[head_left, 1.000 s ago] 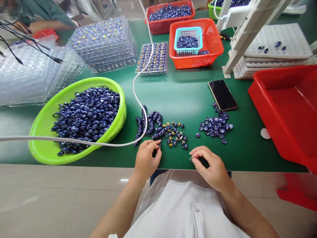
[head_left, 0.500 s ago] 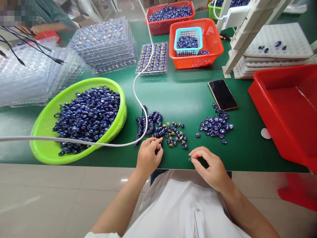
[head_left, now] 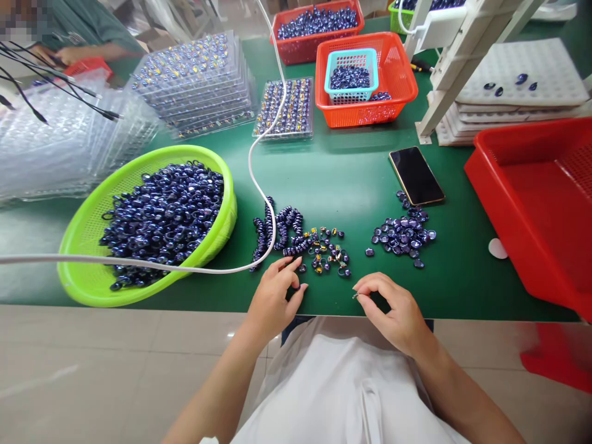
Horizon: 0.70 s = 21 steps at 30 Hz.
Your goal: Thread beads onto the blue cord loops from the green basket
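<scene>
My left hand [head_left: 275,297] rests at the table's front, thumb and index finger apart. A small dark blue piece [head_left: 302,268] lies on the table by its index fingertip. Just beyond are rows of dark blue rings [head_left: 283,231] stacked side by side, and a loose cluster of rings [head_left: 326,250] with yellow parts showing. To the right, my right hand [head_left: 388,308] pinches a tiny silvery piece [head_left: 356,296] between thumb and index finger; its exact kind is too small to make out. A pile of flat dark blue stones [head_left: 402,235] lies beyond that hand.
A green basket [head_left: 74,265] full of dark rings stands left, crossed by a white cable [head_left: 252,166]. Clear trays [head_left: 198,92] are stacked behind. A phone [head_left: 416,176], red bin [head_left: 513,234] and orange basket [head_left: 398,98] stand right and back. Another person [head_left: 97,37] sits far left.
My left hand has drawn back slightly to the left and its thumb and index finger have spread, leaving a small dark piece in sight on the table. My right hand keeps its pinch in place.
</scene>
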### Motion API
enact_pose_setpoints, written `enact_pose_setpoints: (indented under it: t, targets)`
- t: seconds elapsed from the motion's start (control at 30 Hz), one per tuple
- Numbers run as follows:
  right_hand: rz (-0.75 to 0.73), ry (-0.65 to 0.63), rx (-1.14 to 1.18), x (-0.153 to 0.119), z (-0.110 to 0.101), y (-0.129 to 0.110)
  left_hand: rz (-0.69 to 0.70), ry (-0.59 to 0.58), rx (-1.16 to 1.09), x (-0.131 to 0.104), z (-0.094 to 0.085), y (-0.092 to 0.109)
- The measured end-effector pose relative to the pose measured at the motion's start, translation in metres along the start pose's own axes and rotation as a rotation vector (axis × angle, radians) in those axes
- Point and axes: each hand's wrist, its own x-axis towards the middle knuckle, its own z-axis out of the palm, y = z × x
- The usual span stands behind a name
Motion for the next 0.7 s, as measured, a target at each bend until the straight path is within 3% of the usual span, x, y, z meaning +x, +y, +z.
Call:
enact_pose_setpoints:
  t: [0.1,0.2,0.37,0.43,0.57,0.7]
  targets:
    - [0.022,0.013,0.019,-0.001,-0.001,0.000,-0.012,0.104,-0.095,-0.003,-0.002,0.007]
    - [0.048,0.025,0.109,-0.002,-0.001,-0.001,-0.120,0.175,-0.355,-0.001,0.000,0.020]
    - [0.088,-0.036,0.407,0.002,0.004,-0.010,-0.371,0.045,-1.111,0.017,0.021,0.045]
    - [0.105,-0.044,0.485,0.003,0.006,-0.014,-0.465,-0.002,-1.315,0.024,0.032,0.053]
    - [0.114,0.042,0.495,-0.001,0.008,-0.014,-0.610,-0.021,-1.451,0.032,0.044,0.066]
    - [0.062,0.104,0.344,-0.007,0.006,-0.013,-0.644,0.011,-1.451,0.036,0.045,0.074]
